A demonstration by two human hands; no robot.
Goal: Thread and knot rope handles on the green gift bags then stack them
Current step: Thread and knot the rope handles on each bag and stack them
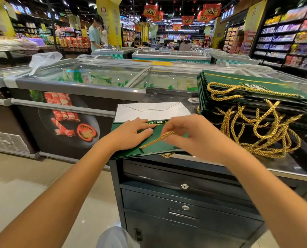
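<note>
A flat green gift bag (pixel 149 147) lies on the dark counter, its white folded bottom (pixel 149 111) turned up at the far end. My left hand (pixel 131 134) rests flat on the bag with straight fingers. My right hand (pixel 190 135) pinches a gold rope (pixel 156 140) that runs down-left across the bag. Another bit of gold rope (pixel 167 155) peeks out under the bag's near edge. To the right stands a stack of green bags (pixel 253 97) with gold rope handles (pixel 260 136) hanging in a tangle.
The dark metal counter (pixel 168 97) has locked drawers (pixel 185 187) below. Glass-topped freezer chests (pixel 95 76) stand behind and to the left. People stand at further freezers in the background. Store shelves (pixel 288 42) line the right side. Tiled floor lies to the left.
</note>
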